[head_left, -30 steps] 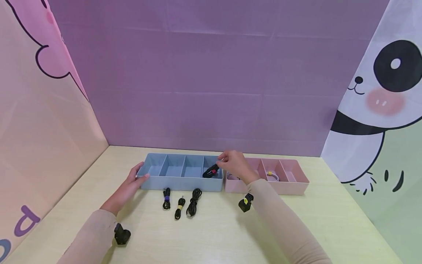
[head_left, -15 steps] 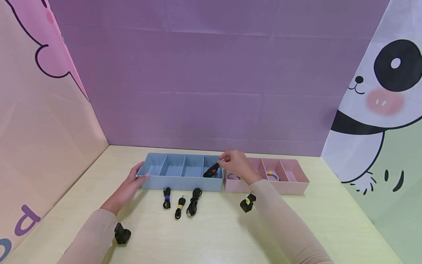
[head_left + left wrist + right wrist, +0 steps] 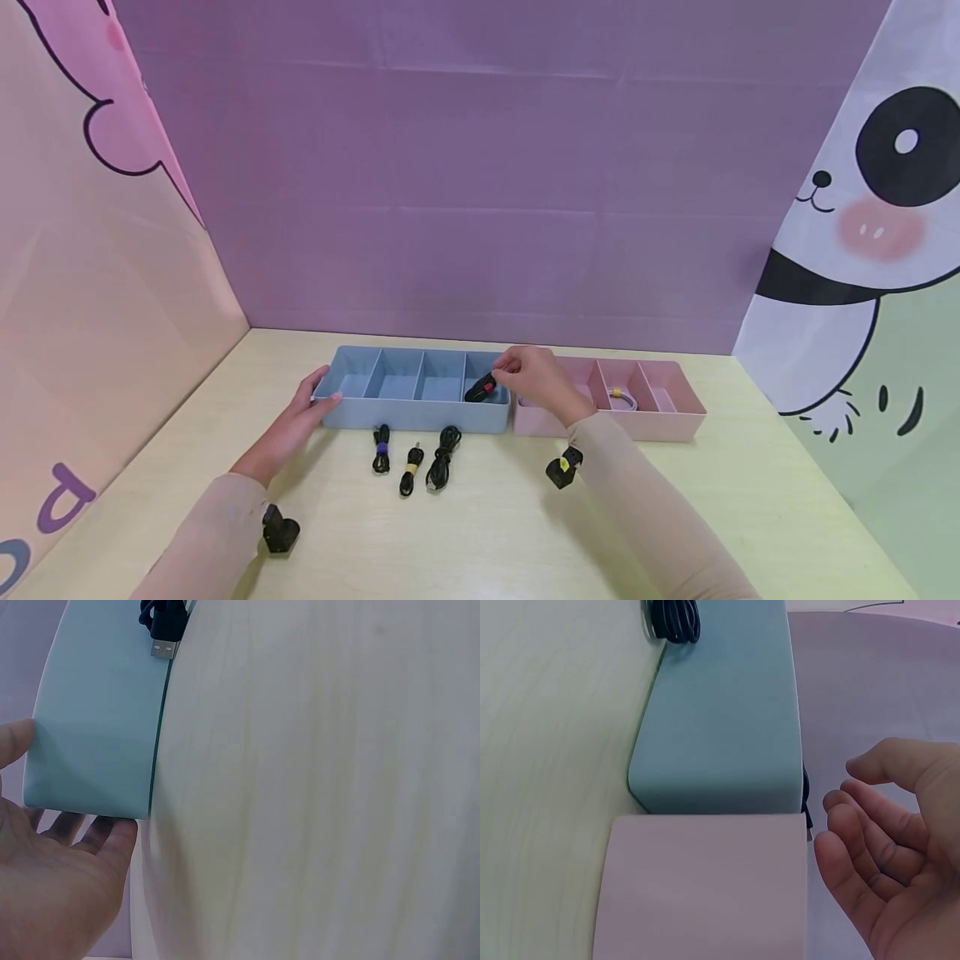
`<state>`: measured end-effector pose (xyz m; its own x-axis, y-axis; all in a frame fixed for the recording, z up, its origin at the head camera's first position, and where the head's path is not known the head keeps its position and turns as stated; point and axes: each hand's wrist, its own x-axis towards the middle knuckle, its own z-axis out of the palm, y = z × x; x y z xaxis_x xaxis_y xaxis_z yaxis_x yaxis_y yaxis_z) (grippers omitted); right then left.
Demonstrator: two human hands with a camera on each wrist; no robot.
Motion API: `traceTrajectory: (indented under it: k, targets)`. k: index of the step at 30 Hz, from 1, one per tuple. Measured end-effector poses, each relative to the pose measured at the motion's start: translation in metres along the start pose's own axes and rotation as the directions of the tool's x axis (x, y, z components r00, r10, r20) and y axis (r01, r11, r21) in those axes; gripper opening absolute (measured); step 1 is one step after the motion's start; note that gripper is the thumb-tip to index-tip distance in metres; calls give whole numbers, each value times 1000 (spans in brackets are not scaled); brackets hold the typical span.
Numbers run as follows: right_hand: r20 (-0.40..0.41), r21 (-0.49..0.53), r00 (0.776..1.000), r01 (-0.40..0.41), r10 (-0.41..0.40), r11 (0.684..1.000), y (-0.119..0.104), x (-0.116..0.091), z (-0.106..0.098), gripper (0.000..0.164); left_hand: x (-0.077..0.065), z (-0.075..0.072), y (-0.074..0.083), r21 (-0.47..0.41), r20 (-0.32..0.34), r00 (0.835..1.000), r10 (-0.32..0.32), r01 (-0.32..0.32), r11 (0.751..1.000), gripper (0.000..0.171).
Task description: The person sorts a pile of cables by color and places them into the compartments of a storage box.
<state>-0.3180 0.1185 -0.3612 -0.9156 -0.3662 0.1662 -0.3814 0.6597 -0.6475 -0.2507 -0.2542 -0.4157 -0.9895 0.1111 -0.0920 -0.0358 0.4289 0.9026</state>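
My left hand holds the left end of a blue divided storage box, thumb near the rim and fingers against its end wall. My right hand is over the box's rightmost compartment, where a coiled black cable with a red tie leans. In the right wrist view the right hand's fingers are loosely bent, a small gap from the cable showing past the rim. Three more tied black cables lie before the box: one with a purple tie, one with a yellow tie, and a thicker one.
A pink divided box stands right beside the blue one, holding a pale cable with a yellow tie. A purple backdrop rises behind the light wooden table, with printed panels at both sides.
The red-tied cable sits slightly lower in its compartment, and my right hand has shifted only a little around it. My left hand keeps its place on the blue box.
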Motion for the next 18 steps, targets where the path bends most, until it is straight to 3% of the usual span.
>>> traceTrajectory:
  k: [18]
  targets:
    - [4, 25, 995, 102, -103, 994, -3, -14, 10, 9, -1, 0, 1, 11, -7, 1000, 5, -5, 1000, 88]
